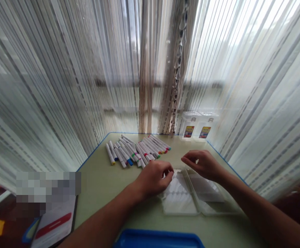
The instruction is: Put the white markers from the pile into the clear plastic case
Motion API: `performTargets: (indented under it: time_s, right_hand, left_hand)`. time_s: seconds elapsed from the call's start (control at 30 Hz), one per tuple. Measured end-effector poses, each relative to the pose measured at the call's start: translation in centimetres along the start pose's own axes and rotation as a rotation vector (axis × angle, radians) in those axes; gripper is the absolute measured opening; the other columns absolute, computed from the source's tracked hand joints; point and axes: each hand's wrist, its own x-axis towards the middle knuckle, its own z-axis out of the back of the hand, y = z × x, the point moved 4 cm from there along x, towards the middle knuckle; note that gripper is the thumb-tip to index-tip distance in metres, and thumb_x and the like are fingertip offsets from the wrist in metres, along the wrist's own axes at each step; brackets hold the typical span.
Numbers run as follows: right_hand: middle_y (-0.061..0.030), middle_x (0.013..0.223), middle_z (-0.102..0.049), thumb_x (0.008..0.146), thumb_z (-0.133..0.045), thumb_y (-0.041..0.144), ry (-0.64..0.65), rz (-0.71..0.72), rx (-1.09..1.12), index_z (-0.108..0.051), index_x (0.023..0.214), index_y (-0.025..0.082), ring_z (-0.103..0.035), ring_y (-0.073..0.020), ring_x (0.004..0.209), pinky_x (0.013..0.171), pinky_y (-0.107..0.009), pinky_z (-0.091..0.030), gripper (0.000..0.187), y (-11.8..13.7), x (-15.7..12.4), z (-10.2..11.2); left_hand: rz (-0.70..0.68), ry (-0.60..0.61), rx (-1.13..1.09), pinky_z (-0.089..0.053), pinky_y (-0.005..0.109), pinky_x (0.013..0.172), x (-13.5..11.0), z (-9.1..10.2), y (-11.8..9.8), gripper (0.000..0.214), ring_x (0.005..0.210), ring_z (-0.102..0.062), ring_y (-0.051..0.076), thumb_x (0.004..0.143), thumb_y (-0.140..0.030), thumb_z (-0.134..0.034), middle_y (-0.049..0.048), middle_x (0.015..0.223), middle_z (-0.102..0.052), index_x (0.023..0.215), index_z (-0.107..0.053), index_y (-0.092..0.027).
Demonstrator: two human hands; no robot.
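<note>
A clear plastic case (191, 196) lies opened flat on the pale green table (100, 182), its two halves side by side. My left hand (153, 179) rests on the left half's far corner with fingers curled down on its edge. My right hand (204, 163) hovers over the hinge and the right half, fingers bent and apart, holding nothing I can make out. A row of white markers (137, 150) with coloured caps lies just beyond my hands.
Two clear lidded boxes (198, 125) with coloured labels stand at the table's far right corner against striped sheer curtains (62, 86). A blue tray edge (157, 239) shows at the near side. Papers and a clipboard (54, 224) lie at the lower left.
</note>
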Motion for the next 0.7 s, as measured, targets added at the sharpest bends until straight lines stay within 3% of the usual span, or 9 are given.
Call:
performTargets:
  time_s: [0.13,0.47,0.7]
  right_hand:
    - [-0.0026,0.06,-0.065,0.09,-0.055,0.033,-0.014,0.009,-0.011,-0.071,0.068,0.016,-0.053,-0.0129,0.052,0.053,-0.025,-0.039,0.032,0.0,0.0,-0.1]
    - [-0.0021,0.061,-0.065,0.09,-0.054,0.03,-0.051,0.031,0.003,-0.072,0.071,0.016,-0.054,-0.0126,0.053,0.055,-0.025,-0.039,0.029,1.1,-0.2,0.2]
    - [-0.0035,0.064,-0.07,0.087,-0.056,0.03,-0.033,-0.1,0.093,-0.074,0.075,0.015,-0.06,-0.0148,0.056,0.054,-0.024,-0.042,0.026,2.4,1.6,-0.3]
  left_hand:
    - [0.082,-0.098,0.045,-0.042,0.025,0.065,0.2,0.9,0.9,0.016,0.068,-0.061,0.015,0.085,-0.022,-0.055,0.0036,0.074,-0.07,0.079,-0.068,-0.016]
    - [0.099,-0.137,0.083,-0.044,0.026,0.066,0.2,1.7,1.7,0.019,0.068,-0.063,0.015,0.087,-0.024,-0.053,0.0046,0.076,-0.071,0.081,-0.068,-0.016]
    - [0.033,-0.119,0.069,-0.042,0.026,0.062,0.1,1.1,1.4,0.017,0.065,-0.061,0.016,0.084,-0.02,-0.052,0.0052,0.073,-0.069,0.08,-0.068,-0.015]
